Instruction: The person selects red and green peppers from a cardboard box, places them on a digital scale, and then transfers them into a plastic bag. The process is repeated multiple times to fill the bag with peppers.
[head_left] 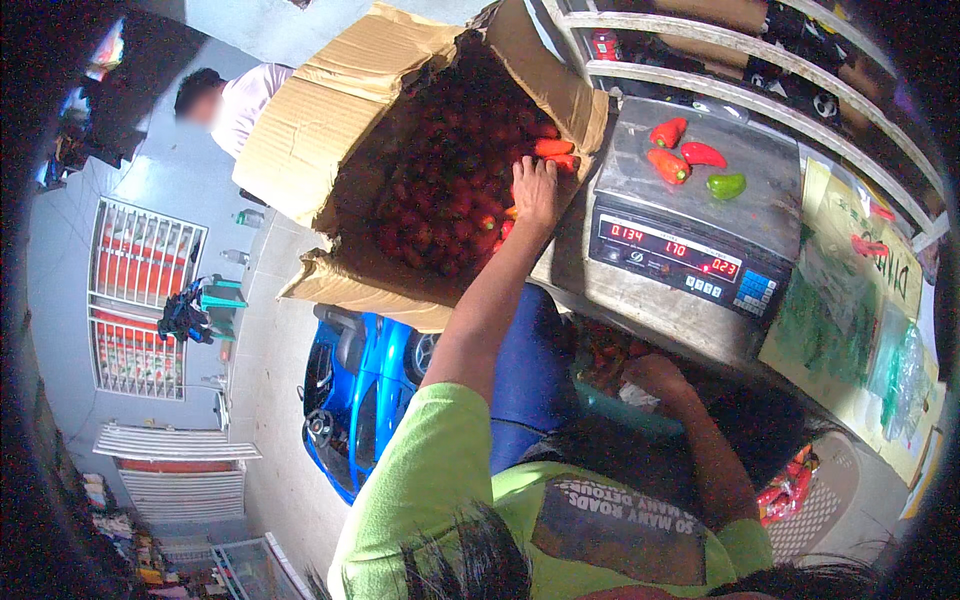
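Observation:
My left hand (535, 190) reaches into a big open cardboard box (330, 85) full of red peppers (440, 200). Its fingers bend down over the peppers, slightly apart, and I see no pepper clearly held in them. Orange-red peppers (555, 148) lie in sunlight just beyond the fingertips. Low on the right, my right hand (660, 378) is closed on a crumpled white sheet (637, 396), plastic or paper. That hand is in shadow above a teal container (625, 412), beside some dim reddish things (608, 350). Three red peppers (668, 165) and one green pepper (726, 186) rest on a digital scale (740, 130).
Right of the scale, plastic bags (835, 300) lie on a marked cardboard sheet (905, 290). White metal bars (700, 75) run behind it. A blue toy car (370, 400) stands below the box. Another person (250, 100) is at the far left. A perforated plastic chair (825, 490) is at lower right.

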